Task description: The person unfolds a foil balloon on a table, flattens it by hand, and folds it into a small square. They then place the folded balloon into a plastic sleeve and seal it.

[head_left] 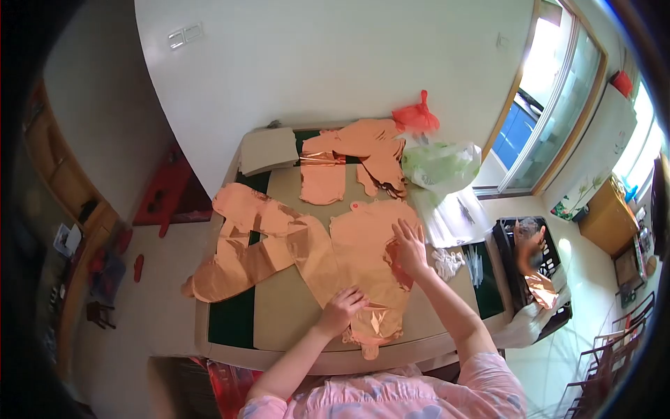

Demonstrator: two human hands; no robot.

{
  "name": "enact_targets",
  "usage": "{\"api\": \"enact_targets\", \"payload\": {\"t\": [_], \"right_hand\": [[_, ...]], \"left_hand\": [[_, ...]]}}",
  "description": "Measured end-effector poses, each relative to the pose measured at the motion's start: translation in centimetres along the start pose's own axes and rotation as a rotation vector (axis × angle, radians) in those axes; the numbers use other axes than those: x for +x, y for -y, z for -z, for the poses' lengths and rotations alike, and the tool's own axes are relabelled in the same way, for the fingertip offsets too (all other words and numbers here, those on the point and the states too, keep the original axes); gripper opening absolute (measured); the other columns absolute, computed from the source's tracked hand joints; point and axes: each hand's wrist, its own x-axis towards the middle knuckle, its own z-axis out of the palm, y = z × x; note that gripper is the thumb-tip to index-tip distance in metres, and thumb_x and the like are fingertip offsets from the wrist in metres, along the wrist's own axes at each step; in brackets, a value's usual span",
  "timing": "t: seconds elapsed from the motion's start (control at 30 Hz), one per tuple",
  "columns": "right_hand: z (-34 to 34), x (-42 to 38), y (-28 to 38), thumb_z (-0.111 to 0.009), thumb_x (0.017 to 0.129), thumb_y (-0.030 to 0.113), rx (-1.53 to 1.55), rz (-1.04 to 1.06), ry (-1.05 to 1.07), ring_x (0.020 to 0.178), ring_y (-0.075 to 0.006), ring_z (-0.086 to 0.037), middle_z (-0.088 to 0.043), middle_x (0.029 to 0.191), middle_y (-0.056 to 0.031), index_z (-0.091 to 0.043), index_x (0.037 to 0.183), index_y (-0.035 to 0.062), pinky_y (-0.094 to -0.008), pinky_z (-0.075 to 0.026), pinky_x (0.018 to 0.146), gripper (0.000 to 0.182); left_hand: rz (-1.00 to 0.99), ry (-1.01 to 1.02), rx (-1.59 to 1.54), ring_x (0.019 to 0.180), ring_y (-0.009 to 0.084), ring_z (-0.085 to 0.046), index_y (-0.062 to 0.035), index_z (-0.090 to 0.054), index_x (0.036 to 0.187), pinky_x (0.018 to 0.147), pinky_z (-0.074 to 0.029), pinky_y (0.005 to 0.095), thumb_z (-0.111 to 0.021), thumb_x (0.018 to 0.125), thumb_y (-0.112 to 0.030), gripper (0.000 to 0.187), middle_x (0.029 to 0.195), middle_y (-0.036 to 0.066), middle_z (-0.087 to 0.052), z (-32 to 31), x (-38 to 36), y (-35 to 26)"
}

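A flat rose-gold foil balloon [363, 258] lies on the table [293, 335] in front of me. My left hand [342, 307] presses on its lower part with curled fingers. My right hand [408, 248] rests on its right edge, fingers spread on the foil. A second deflated rose-gold balloon [244, 251] sprawls to the left, partly over the table's left edge. More rose-gold foil pieces [363, 153] are piled at the far side of the table.
A grey cardboard sheet [269, 150] lies at the far left corner. A red plastic bag [417, 117] and a green-white bag [443, 166] sit at the far right, with clear packets [450, 216] and white straws [474, 262] nearer. A person [534, 255] is at the right, by a black crate.
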Motion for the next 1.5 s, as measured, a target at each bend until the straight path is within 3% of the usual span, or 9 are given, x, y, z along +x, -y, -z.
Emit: {"api": "enact_targets", "payload": {"t": [0.03, 0.17, 0.3, 0.43, 0.83, 1.13, 1.33, 1.5], "right_hand": [[1.1, -1.7, 1.7, -0.056, 0.082, 0.009, 0.028, -0.014, -0.041, 0.134, -0.0298, -0.037, -0.046, 0.139, -0.014, -0.052, 0.129, 0.0047, -0.0524, -0.02, 0.113, 0.047], [0.8, -7.4, 2.3, -0.056, 0.09, 0.02, 0.084, -0.002, -0.011, 0.13, -0.0297, -0.042, -0.049, 0.136, -0.0133, -0.054, 0.127, 0.0064, -0.0518, -0.026, 0.11, 0.04], [1.0, -7.7, 1.6, -0.053, 0.092, 0.023, 0.081, 0.009, 0.022, 0.13, -0.0292, -0.042, -0.05, 0.135, -0.0127, -0.054, 0.127, 0.0098, -0.0511, -0.029, 0.108, 0.038], [0.9, -7.7, 1.3, -0.052, 0.093, 0.023, 0.083, 0.016, 0.03, 0.131, -0.0288, -0.041, -0.05, 0.136, -0.012, -0.054, 0.128, 0.0101, -0.0494, -0.029, 0.109, 0.038], [0.5, -7.9, 1.2, -0.049, 0.094, 0.025, 0.067, 0.009, 0.033, 0.133, -0.0275, -0.039, -0.048, 0.138, -0.0112, -0.052, 0.129, 0.0112, -0.0495, -0.028, 0.109, 0.038], [1.0, -8.0, 1.5, -0.052, 0.092, 0.025, 0.063, 0.021, 0.017, 0.131, -0.0278, -0.04, -0.049, 0.136, -0.0112, -0.053, 0.128, 0.011, -0.0506, -0.029, 0.108, 0.038], [1.0, -8.0, 1.5, -0.052, 0.092, 0.025, 0.065, 0.022, 0.006, 0.131, -0.0277, -0.041, -0.05, 0.135, -0.0109, -0.054, 0.127, 0.0113, -0.0505, -0.029, 0.108, 0.038], [1.0, -7.9, 1.6, -0.052, 0.091, 0.024, 0.083, 0.011, 0.004, 0.132, -0.0275, -0.04, -0.05, 0.136, -0.0109, -0.055, 0.126, 0.0116, -0.0506, -0.028, 0.108, 0.037]], "left_hand": [[0.01, -0.005, -0.016, 0.117, 0.0263, -0.054, -0.01, -0.068, 0.106, 0.101, -0.043, 0.04, -0.052, 0.085, -0.01, 0.026, 0.115, 0.009, -0.063, 0.0, 0.0, 0.1], [0.038, -0.031, -0.095, 0.118, 0.0276, -0.054, -0.0112, -0.069, 0.107, 0.101, -0.043, 0.0392, -0.051, 0.085, -0.01, 0.028, 0.117, 0.01, -0.064, 0.2, 0.2, 0.0], [0.065, -0.019, -0.143, 0.12, 0.0272, -0.053, -0.0142, -0.07, 0.107, 0.102, -0.042, 0.0393, -0.052, 0.087, -0.011, 0.028, 0.12, 0.009, -0.063, 0.0, 0.1, 0.3], [0.097, -0.022, -0.186, 0.122, 0.0265, -0.052, -0.016, -0.071, 0.106, 0.102, -0.042, 0.0384, -0.054, 0.087, -0.015, 0.025, 0.121, 0.008, -0.063, -0.2, 0.1, 0.4], [0.118, -0.045, -0.128, 0.118, 0.0274, -0.053, -0.015, -0.072, 0.104, 0.098, -0.045, 0.0357, -0.055, 0.083, -0.007, 0.029, 0.121, 0.01, -0.062, 0.5, 0.5, 0.5], [0.127, -0.077, -0.119, 0.117, 0.027, -0.054, -0.0155, -0.073, 0.101, 0.096, -0.046, 0.0355, -0.056, 0.083, -0.009, 0.026, 0.119, 0.011, -0.062, 0.8, 0.6, 0.1], [0.089, -0.072, -0.108, 0.116, 0.029, -0.054, -0.0157, -0.073, 0.101, 0.097, -0.044, 0.0382, -0.061, 0.082, -0.013, 0.022, 0.118, 0.012, -0.062, 0.5, 0.4, 0.3], [0.052, -0.004, -0.037, 0.119, 0.0309, -0.051, -0.0141, -0.071, 0.105, 0.102, -0.04, 0.0427, -0.06, 0.083, -0.007, 0.025, 0.122, 0.013, -0.059, 1.5, -0.4, 0.7]]}}
